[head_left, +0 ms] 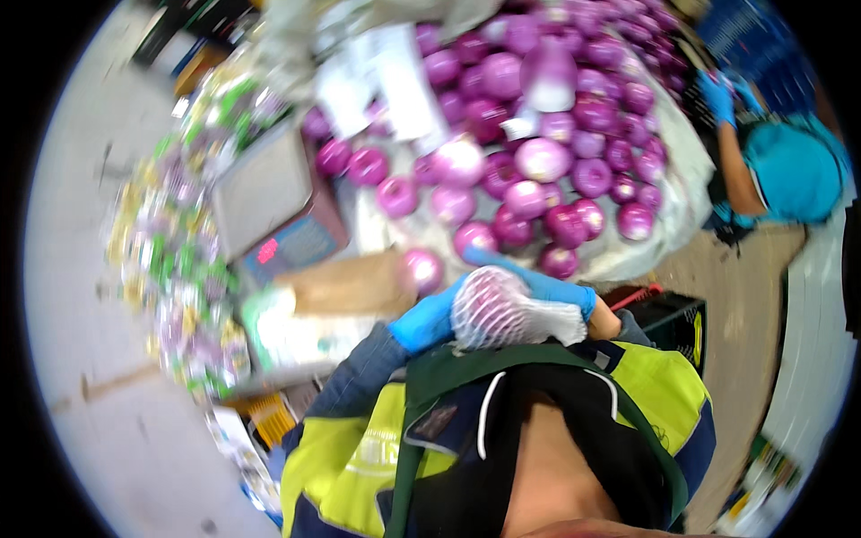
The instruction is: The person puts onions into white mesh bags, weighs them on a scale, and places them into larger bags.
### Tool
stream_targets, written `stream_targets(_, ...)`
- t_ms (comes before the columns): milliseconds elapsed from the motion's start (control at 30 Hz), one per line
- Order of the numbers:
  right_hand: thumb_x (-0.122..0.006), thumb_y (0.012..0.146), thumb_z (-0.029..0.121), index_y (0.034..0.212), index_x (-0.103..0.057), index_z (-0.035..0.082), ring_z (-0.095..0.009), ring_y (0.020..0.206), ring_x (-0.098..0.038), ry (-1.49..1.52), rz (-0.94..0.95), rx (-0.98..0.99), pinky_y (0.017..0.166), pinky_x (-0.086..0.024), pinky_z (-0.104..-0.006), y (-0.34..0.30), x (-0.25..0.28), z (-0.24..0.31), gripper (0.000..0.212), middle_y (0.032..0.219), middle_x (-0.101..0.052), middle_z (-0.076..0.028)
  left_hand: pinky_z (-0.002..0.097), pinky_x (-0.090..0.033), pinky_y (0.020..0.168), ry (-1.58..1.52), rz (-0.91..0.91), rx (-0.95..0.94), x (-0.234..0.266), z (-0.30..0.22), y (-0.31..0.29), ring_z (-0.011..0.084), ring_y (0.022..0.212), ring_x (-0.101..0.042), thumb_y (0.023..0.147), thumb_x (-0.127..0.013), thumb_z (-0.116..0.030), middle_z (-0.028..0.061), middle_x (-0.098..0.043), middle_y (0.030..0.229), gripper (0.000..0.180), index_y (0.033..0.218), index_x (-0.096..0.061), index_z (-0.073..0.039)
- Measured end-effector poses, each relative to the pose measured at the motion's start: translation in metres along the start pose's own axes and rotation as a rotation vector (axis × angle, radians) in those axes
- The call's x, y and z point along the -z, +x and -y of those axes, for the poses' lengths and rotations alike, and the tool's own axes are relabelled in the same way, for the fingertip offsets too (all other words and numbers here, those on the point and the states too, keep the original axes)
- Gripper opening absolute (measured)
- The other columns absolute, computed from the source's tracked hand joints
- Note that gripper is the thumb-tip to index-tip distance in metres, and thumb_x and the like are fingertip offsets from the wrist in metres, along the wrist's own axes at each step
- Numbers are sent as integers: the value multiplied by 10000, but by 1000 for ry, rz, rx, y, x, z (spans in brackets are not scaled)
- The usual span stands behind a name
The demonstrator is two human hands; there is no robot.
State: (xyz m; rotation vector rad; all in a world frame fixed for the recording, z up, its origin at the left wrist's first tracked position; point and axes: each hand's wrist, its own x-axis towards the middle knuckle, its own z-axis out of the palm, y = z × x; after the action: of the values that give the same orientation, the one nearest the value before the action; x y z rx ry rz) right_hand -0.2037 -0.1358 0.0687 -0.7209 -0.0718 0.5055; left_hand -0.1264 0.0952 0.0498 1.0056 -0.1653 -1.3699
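Note:
Close to my chest is a red onion (495, 303) in a white mesh net (554, 321), the loose end of the net trailing to the right. My left hand (429, 319), in a blue glove, grips the netted onion from its left side; the fingertips are hidden behind it. Along the far and right side lies my right hand (549, 285), also gloved in blue, with fingers around the net. A loose red onion (421, 271) sits just beyond my left hand. Past both hands spreads a big heap of red onions (543, 160) on pale sheeting (668, 229).
A scale (265, 193) stands left of the heap, with brown cardboard (350, 285) nearer me. Many clear packs with green parts (184, 260) are piled at far left. White paper sheets (399, 81) lie against the onions. A co-worker in a teal top (794, 170) is at far right; a dark crate (673, 323) stands right.

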Motion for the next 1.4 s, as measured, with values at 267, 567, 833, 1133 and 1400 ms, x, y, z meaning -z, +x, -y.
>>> stream_targets(267, -475, 991, 84, 1375, -465, -16, -190, 1114, -596, 288, -5, -429, 999, -478, -318, 75, 12, -70, 397, 1313, -573, -98, 359, -489, 555, 1045, -1423, -185, 88, 1, -163, 234, 603, -619, 836, -703, -291, 89, -606, 686, 398, 1178, -587, -124)
stream_targets(567, -631, 896, 268, 1322, -514, 7, -238, 1058, -633, -910, 219, -127, 889, -512, -325, 316, -62, -130, 513, 1235, -622, -154, 417, -476, 621, 1200, -1292, -335, 193, 76, -204, 311, 713, -613, 764, -761, -255, 118, -590, 758, 287, 939, -591, -104)
stream_targets(833, -713, 787, 434, 1283, -577, 145, -303, 839, -647, -1869, 189, 269, 666, -533, -392, 338, -102, -178, 590, 861, -616, -165, 384, -482, 587, 1067, -1398, -451, 207, 100, -216, 292, 698, -617, 765, -750, -234, 88, -609, 780, 232, 927, -607, -148)
stream_targets(1133, -775, 661, 578, 1510, -241, 100, -425, 985, -617, -1623, 331, -156, 860, -491, -458, 348, -98, -180, 1111, 1031, -623, -270, 304, -500, 629, 843, -1411, -486, 227, 96, -217, 196, 671, -619, 767, -741, -77, 92, -631, 780, 210, 941, -626, -61)
stream_targets(1400, -832, 585, 315, 1480, -329, 179, -432, 965, -613, -1520, 307, 2, 824, -513, -457, 366, -94, -201, 1036, 1041, -623, -251, 352, -500, 644, 695, -1441, -494, 240, 50, -230, 271, 736, -627, 784, -740, -177, 116, -640, 877, 342, 1097, -618, -114)
